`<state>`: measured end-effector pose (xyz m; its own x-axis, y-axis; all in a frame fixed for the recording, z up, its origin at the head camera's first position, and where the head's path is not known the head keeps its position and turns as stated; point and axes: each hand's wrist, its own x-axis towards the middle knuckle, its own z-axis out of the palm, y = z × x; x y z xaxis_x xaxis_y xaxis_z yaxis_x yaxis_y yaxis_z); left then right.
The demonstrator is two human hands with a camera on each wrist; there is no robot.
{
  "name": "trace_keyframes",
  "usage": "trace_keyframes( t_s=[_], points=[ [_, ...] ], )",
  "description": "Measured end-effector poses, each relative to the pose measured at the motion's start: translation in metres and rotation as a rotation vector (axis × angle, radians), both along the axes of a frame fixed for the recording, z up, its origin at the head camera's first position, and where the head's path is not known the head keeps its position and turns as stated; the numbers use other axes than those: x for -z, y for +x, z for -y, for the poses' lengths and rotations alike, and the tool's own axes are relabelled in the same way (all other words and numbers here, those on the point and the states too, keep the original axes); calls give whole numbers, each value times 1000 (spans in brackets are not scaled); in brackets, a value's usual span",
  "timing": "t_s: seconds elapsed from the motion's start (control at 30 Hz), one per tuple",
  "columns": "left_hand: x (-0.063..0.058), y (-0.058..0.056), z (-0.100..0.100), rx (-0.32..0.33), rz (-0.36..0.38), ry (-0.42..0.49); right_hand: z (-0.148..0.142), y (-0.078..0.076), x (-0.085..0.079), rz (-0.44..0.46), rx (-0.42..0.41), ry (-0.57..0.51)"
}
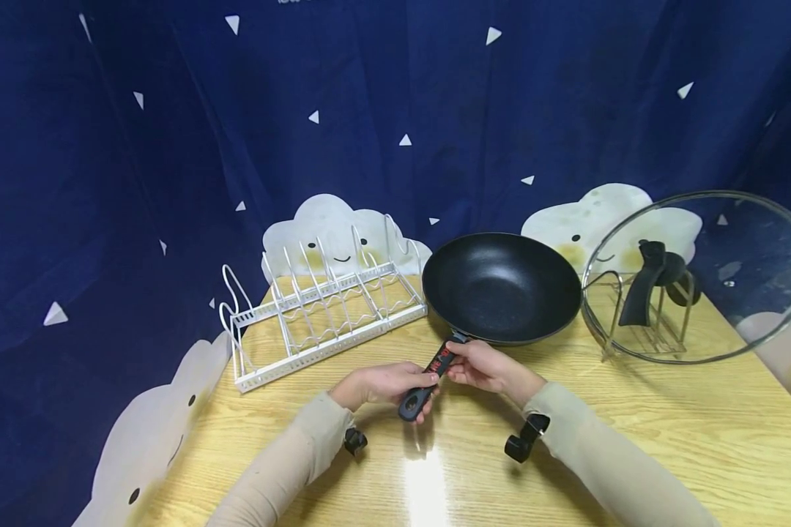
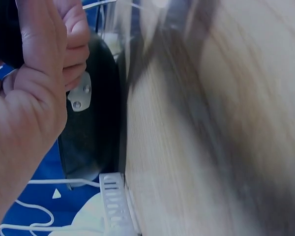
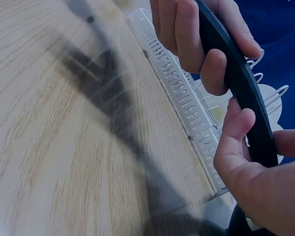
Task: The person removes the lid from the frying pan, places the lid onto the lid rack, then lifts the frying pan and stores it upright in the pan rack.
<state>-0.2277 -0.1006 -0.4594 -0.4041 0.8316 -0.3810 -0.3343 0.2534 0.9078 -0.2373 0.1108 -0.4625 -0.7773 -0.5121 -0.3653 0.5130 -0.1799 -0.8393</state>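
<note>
A black wok (image 1: 501, 289) sits right of the middle of the table, its handle (image 1: 442, 359) pointing toward me. My left hand (image 1: 398, 382) grips the handle near its hanging-hole end, thumb on top and fingers curled beneath. Closer to the pan, my right hand (image 1: 488, 369) pinches the same handle between thumb and fingers. In the right wrist view both hands' fingers wrap the dark handle (image 3: 238, 83) from either side. The left wrist view shows the wok's outer wall (image 2: 96, 132) and its riveted metal bracket (image 2: 80, 93) beyond the fingers.
A white wire rack (image 1: 329, 322) with upright dividers stands left of the wok, close to its rim. On the right, a glass lid (image 1: 751, 293) leans upright in a small metal stand (image 1: 659, 333). A dark blue curtain (image 1: 395, 88) hangs behind the wooden table (image 1: 633, 417).
</note>
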Motion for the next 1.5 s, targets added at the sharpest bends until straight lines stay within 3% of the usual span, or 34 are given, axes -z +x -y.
trace_keyframes(
  t_s=[0.13, 0.57, 1.0, 1.5],
  points=[
    [1, 4, -8, -6, 41, 21, -5, 2, 0, -12, -2, 12],
    [4, 19, -32, -28, 61, 37, -22, 9, 2, -44, -22, 68],
    [6, 36, -58, -88, 56, 81, -39, 15, 1, -81, -60, 77],
    [5, 46, -70, -133, 20, 79, -52, 16, -1, -77, -60, 104]
  ],
)
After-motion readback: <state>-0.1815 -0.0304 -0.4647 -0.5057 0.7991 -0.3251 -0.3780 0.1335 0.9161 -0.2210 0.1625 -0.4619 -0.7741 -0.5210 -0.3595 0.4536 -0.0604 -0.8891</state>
